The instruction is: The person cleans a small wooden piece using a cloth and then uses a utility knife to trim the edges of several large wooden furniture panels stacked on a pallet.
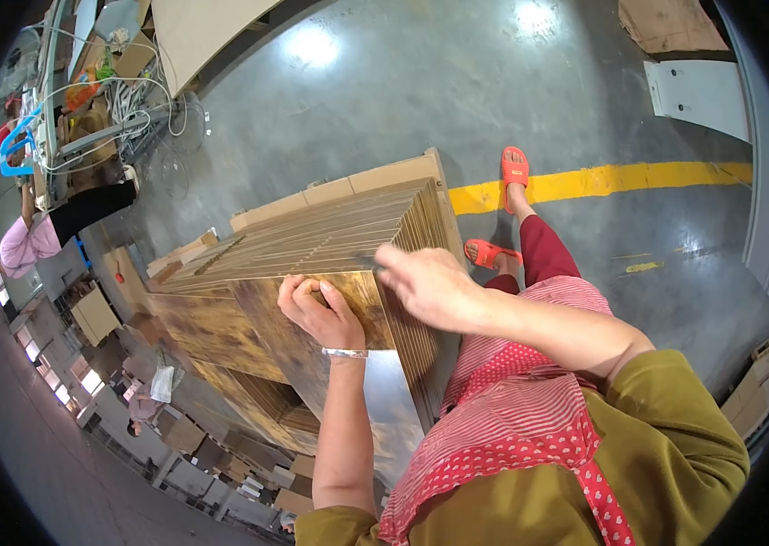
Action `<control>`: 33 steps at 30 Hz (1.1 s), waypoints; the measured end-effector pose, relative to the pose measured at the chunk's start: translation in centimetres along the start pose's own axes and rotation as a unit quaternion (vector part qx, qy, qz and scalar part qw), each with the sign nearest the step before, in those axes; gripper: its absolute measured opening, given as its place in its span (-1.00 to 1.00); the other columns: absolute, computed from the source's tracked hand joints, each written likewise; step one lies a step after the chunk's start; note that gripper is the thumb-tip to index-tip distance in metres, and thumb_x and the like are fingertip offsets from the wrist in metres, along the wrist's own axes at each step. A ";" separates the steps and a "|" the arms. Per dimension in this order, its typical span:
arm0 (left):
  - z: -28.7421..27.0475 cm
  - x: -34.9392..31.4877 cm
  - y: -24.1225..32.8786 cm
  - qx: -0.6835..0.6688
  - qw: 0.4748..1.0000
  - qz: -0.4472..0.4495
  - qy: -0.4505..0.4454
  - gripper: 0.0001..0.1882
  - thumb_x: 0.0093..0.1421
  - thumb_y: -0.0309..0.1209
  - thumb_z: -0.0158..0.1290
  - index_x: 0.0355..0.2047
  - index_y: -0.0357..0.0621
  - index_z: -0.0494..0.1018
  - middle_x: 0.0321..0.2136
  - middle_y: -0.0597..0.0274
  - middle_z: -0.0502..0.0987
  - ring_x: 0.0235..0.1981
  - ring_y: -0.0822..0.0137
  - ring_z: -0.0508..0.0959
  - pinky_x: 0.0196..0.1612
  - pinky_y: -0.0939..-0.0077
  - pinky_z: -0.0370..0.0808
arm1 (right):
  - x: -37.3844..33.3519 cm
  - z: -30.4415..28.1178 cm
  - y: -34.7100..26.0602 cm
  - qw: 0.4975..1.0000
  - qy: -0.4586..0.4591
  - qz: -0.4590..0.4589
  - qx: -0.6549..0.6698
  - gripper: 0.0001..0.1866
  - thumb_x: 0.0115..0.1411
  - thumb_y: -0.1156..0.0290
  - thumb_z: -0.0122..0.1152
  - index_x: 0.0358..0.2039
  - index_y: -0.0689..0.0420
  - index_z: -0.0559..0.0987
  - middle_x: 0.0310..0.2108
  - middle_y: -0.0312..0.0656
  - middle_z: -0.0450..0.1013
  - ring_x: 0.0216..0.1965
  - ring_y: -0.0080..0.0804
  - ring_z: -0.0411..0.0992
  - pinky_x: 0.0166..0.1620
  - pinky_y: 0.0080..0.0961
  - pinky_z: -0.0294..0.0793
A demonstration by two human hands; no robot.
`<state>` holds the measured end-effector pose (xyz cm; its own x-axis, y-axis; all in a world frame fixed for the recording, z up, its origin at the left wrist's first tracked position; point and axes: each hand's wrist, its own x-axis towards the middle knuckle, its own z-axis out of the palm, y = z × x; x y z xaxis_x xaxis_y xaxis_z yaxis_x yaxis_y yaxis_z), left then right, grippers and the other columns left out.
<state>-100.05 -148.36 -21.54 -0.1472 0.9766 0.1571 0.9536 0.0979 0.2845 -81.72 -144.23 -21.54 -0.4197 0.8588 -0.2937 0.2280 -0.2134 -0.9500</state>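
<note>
A tall stack of wood-grain panels [298, 314] stands upright in front of me, packed face to face, with brown marbled fronts and thin pale edges. My left hand [321, 314], a silver bracelet at its wrist, rests at the top edge of the front panel with fingers curled over it. Close beside it, at the stack's right corner, is my right hand [425, 282], closed and slightly blurred by motion. A small dark spot shows by its fingertips; what it holds, if anything, cannot be made out. The front panel has a rectangular cutout [271, 396] lower down.
Cardboard strips [339, 188] line the stack's far side. A yellow floor line [621, 182] runs to the right, past my red sandals [514, 168]. Cables and a workbench [84, 100] stand far left, near a person in pink [30, 241]. A white panel [698, 96] lies far right.
</note>
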 end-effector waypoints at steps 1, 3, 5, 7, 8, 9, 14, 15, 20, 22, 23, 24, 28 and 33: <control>-0.1 0.0 0.1 -0.013 1.000 -0.014 0.002 -0.84 0.22 -0.39 -0.12 -0.35 -0.25 0.25 -0.10 -0.02 0.23 -0.06 0.05 0.27 0.03 0.17 0.20 | -0.6 0.1 -0.9 0.994 -0.071 -0.085 -0.010 -0.88 0.20 0.39 -0.02 -0.27 0.12 0.35 -0.65 0.05 0.38 -0.51 0.08 0.42 -0.45 -0.09 0.38; -0.3 -0.3 0.2 -0.026 0.999 -0.027 0.005 -0.84 0.22 -0.38 -0.12 -0.35 -0.25 0.25 -0.10 -0.02 0.23 -0.06 0.05 0.27 0.03 0.16 0.21 | -0.7 0.2 -1.5 0.997 -0.027 -0.064 0.044 -0.89 0.18 0.41 -0.02 -0.29 0.13 0.36 -0.65 0.06 0.38 -0.51 0.08 0.43 -0.44 -0.11 0.39; 0.0 0.0 0.5 -0.013 1.000 -0.011 0.004 -0.83 0.23 -0.36 -0.12 -0.36 -0.24 0.25 -0.11 -0.01 0.23 -0.05 0.04 0.27 0.02 0.16 0.21 | 1.5 -1.1 1.5 0.995 0.072 0.061 -0.017 -0.89 0.16 0.44 -0.02 -0.29 0.13 0.37 -0.62 0.06 0.40 -0.50 0.08 0.43 -0.43 -0.10 0.41; 0.3 0.3 0.4 -0.018 1.000 0.000 0.008 -0.82 0.23 -0.35 -0.12 -0.35 -0.25 0.26 -0.11 -0.01 0.23 -0.04 0.03 0.27 0.02 0.16 0.21 | 0.7 0.1 0.8 0.990 -0.010 0.081 -0.115 -0.88 0.12 0.47 -0.06 -0.31 0.14 0.40 -0.59 0.01 0.45 -0.48 -0.02 0.47 -0.43 -0.16 0.43; 0.2 0.4 0.1 -0.017 1.000 0.000 0.003 -0.81 0.23 -0.35 -0.12 -0.35 -0.26 0.26 -0.11 -0.01 0.23 -0.04 0.03 0.27 0.03 0.16 0.20 | 0.1 0.0 0.6 0.998 -0.034 -0.002 -0.052 -0.88 0.13 0.46 -0.06 -0.31 0.14 0.41 -0.59 0.01 0.44 -0.49 -0.02 0.47 -0.43 -0.15 0.41; -0.2 -0.1 0.1 -0.012 1.000 -0.007 -0.003 -0.81 0.24 -0.35 -0.13 -0.34 -0.26 0.26 -0.11 -0.01 0.24 -0.04 0.03 0.27 0.04 0.16 0.20 | -0.7 -0.5 -0.4 0.994 -0.067 -0.085 0.015 -0.88 0.14 0.44 -0.05 -0.31 0.14 0.41 -0.60 0.01 0.44 -0.49 -0.02 0.47 -0.44 -0.15 0.40; -0.2 0.4 0.6 -0.011 1.000 -0.009 -0.001 -0.81 0.23 -0.36 -0.11 -0.33 -0.28 0.27 -0.11 -0.02 0.24 -0.05 0.04 0.28 0.03 0.17 0.21 | 0.5 -0.8 2.4 0.975 -0.027 0.144 0.164 -0.83 0.28 0.36 -0.09 -0.39 0.19 0.35 -0.76 -0.30 0.27 -0.69 -0.53 0.27 -0.56 -0.47 0.27; -0.3 0.1 0.5 -0.013 1.000 -0.010 -0.003 -0.81 0.24 -0.37 -0.10 -0.33 -0.28 0.27 -0.11 -0.02 0.24 -0.05 0.05 0.28 0.02 0.18 0.22 | 0.3 -0.6 2.1 0.975 -0.028 0.146 0.166 -0.83 0.28 0.36 -0.09 -0.39 0.19 0.35 -0.76 -0.30 0.27 -0.69 -0.53 0.27 -0.56 -0.47 0.27; -0.3 0.0 0.5 -0.011 1.000 -0.018 0.003 -0.81 0.24 -0.38 -0.09 -0.32 -0.30 0.28 -0.10 -0.01 0.25 -0.06 0.06 0.28 0.00 0.21 0.24 | 0.1 -0.8 0.8 0.967 -0.054 0.132 0.210 -0.78 0.30 0.33 -0.09 -0.43 0.20 0.33 -0.77 -0.29 0.28 -0.69 -0.56 0.26 -0.57 -0.50 0.24; -0.3 0.0 0.5 -0.017 1.000 -0.021 -0.003 -0.81 0.24 -0.38 -0.09 -0.32 -0.30 0.28 -0.10 -0.01 0.25 -0.06 0.06 0.28 -0.01 0.21 0.24 | 0.2 -0.8 0.6 0.960 -0.059 0.141 0.235 -0.78 0.29 0.33 -0.08 -0.43 0.20 0.34 -0.77 -0.29 0.28 -0.70 -0.57 0.26 -0.58 -0.50 0.23; -0.3 0.1 0.5 -0.019 1.000 -0.019 -0.002 -0.81 0.24 -0.38 -0.09 -0.31 -0.31 0.28 -0.09 -0.02 0.25 -0.06 0.06 0.28 -0.01 0.21 0.24 | 0.3 -0.7 0.6 0.959 -0.060 0.143 0.239 -0.77 0.29 0.33 -0.07 -0.44 0.20 0.34 -0.77 -0.30 0.28 -0.70 -0.58 0.25 -0.58 -0.50 0.22; -0.4 0.1 0.6 -0.021 1.000 -0.018 0.000 -0.81 0.24 -0.39 -0.09 -0.31 -0.31 0.28 -0.09 -0.02 0.25 -0.06 0.06 0.28 -0.01 0.20 0.24 | 0.3 -0.6 0.6 0.958 -0.062 0.143 0.242 -0.77 0.29 0.33 -0.07 -0.45 0.20 0.34 -0.77 -0.30 0.27 -0.71 -0.58 0.24 -0.59 -0.51 0.21; -0.4 0.2 0.9 -0.017 1.000 -0.016 -0.002 -0.83 0.23 -0.41 -0.10 -0.31 -0.32 0.28 -0.09 -0.02 0.24 -0.06 0.06 0.28 -0.02 0.21 0.25 | 0.2 -0.2 0.8 0.964 -0.059 0.133 0.221 -0.77 0.29 0.33 -0.06 -0.45 0.20 0.34 -0.78 -0.31 0.28 -0.71 -0.60 0.24 -0.59 -0.54 0.21; -0.6 -0.1 0.2 -0.048 0.997 -0.052 -0.010 -0.87 0.19 -0.47 -0.07 -0.36 -0.31 0.27 -0.08 -0.06 0.23 0.00 -0.01 0.24 0.05 0.12 0.19 | 0.8 -0.1 1.5 0.987 -0.050 0.077 0.130 -0.80 0.26 0.31 -0.02 -0.41 0.19 0.39 -0.73 -0.13 0.36 -0.66 -0.28 0.38 -0.54 -0.35 0.30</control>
<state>-99.96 -148.58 -20.96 -0.2379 0.9657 0.1043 0.9037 0.1807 0.3883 -81.60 -143.87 -23.22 -0.4848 0.7600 -0.4329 0.0682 -0.4606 -0.8850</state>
